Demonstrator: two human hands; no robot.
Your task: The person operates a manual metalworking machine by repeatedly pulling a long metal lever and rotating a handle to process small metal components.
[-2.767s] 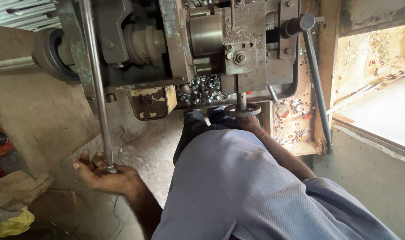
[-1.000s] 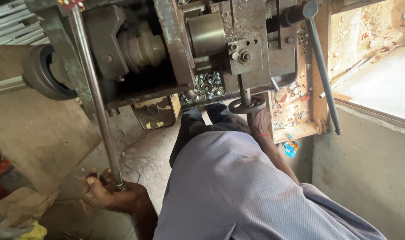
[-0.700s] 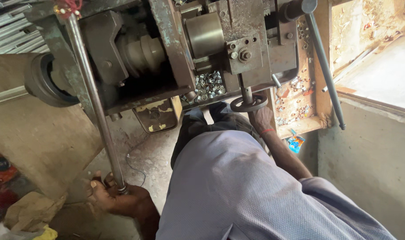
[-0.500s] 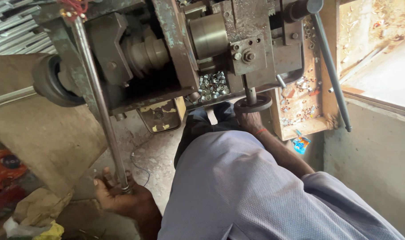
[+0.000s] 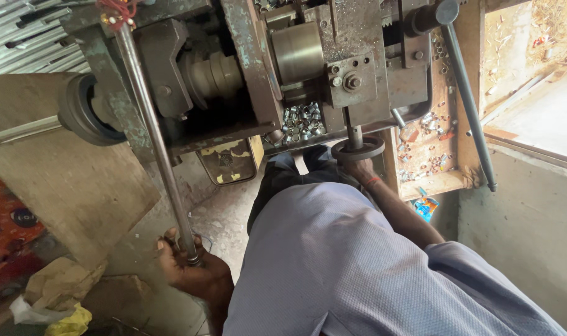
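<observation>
Head view looks down on a grimy metal machine (image 5: pixel 252 81). Left hand (image 5: pixel 187 267) is wrapped tight around the lower end of a long steel lever rod (image 5: pixel 153 143), which slants up to the machine's top left corner, where red thread (image 5: pixel 119 9) is tied. Right hand (image 5: pixel 360 169) reaches under a small round handwheel (image 5: pixel 358 149) at the machine's lower edge, touching it; whether its fingers are closed on it cannot be told. Small shiny metal rings (image 5: pixel 302 121) lie heaped in the machine just left of the handwheel. A second rod (image 5: pixel 467 99) hangs at the right.
</observation>
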